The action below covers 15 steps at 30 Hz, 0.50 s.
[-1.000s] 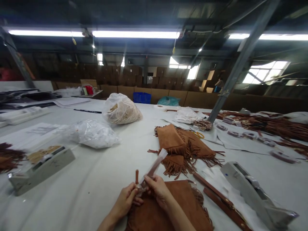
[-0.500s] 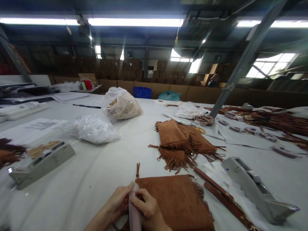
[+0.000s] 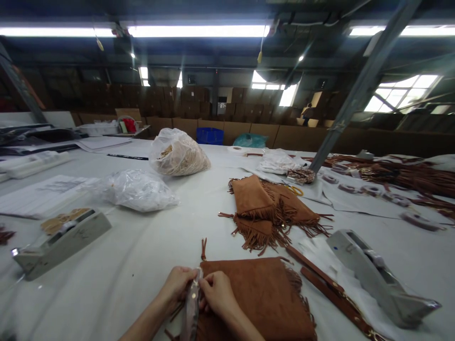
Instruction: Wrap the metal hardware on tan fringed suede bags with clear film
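Observation:
Over the left edge of a brown fringed suede bag (image 3: 256, 293), both hands work on a strap in a translucent wrapping (image 3: 192, 305), with gold-coloured studs showing along it. My left hand (image 3: 178, 284) pinches the strap's upper end from the left. From the right, the fingers of my right hand (image 3: 218, 292) close on its upper edge, thumb and forefinger together. The bag lies flat, its fringe on the right side and a thin knotted tassel (image 3: 204, 249) above its top left corner. Part of the bag's lower left is hidden by my hands and the strap.
Several brown fringed bags (image 3: 254, 196) are piled ahead. Tape dispensers stand left (image 3: 64, 241) and right (image 3: 380, 277). A brown strap (image 3: 327, 293) lies beside the right one. Plastic bags (image 3: 179, 154) sit on the white table, yellow-handled scissors (image 3: 295, 190) behind the pile. A metal post (image 3: 355, 104) rises at right.
The wrapped strap has turned so that its studs show, and its lower end has swung left. My right hand's fingers have opened slightly and shifted. Brown fringe at the far left has mostly left view.

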Motion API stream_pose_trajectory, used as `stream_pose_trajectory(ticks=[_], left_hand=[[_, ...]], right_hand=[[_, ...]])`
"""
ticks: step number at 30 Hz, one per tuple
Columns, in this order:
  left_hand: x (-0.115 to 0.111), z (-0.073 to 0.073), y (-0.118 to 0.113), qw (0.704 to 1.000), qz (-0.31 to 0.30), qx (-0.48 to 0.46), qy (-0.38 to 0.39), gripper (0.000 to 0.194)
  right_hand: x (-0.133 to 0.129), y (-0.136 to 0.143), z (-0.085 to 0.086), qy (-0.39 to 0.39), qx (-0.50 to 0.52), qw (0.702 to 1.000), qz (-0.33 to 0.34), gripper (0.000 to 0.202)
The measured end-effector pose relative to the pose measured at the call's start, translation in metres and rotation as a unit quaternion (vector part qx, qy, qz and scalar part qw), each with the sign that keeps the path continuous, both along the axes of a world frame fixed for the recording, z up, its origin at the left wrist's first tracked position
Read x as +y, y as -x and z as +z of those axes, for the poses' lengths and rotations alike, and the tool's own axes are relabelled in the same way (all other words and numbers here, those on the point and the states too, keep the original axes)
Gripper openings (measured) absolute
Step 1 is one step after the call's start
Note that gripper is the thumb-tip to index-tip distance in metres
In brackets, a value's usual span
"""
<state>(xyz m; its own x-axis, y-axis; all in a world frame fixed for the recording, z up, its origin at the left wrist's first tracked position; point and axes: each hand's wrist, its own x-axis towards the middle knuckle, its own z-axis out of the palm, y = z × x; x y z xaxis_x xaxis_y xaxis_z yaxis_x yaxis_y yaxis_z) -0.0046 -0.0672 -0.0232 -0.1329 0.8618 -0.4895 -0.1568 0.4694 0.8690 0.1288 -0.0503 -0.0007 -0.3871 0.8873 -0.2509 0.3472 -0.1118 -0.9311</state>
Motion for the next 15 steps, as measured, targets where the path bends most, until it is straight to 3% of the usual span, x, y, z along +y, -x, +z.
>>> stream_pose_trajectory(ticks=[5,8,11,14,15], left_hand=[[0.013,0.000,0.007,0.991,-0.004,0.111,-0.071,0.039],[0.018,0.007,0.014,0.979,-0.002,0.164,-0.117,0.036],[0.014,0.018,0.020,0.974,-0.047,0.167,-0.144,0.038],[0.009,0.029,0.008,0.971,-0.107,0.144,-0.161,0.033],[0.011,0.030,-0.003,0.973,-0.098,0.143,-0.151,0.033]], right_hand=[[0.006,0.009,-0.006,-0.058,-0.017,0.996,-0.059,0.033],[0.009,0.013,-0.007,-0.076,-0.014,0.995,-0.069,0.037],[0.008,0.014,-0.003,-0.076,-0.005,0.995,-0.060,0.042],[-0.006,0.002,0.010,-0.096,-0.004,0.993,-0.073,0.038],[-0.012,-0.005,0.015,-0.107,-0.008,0.991,-0.084,0.033]])
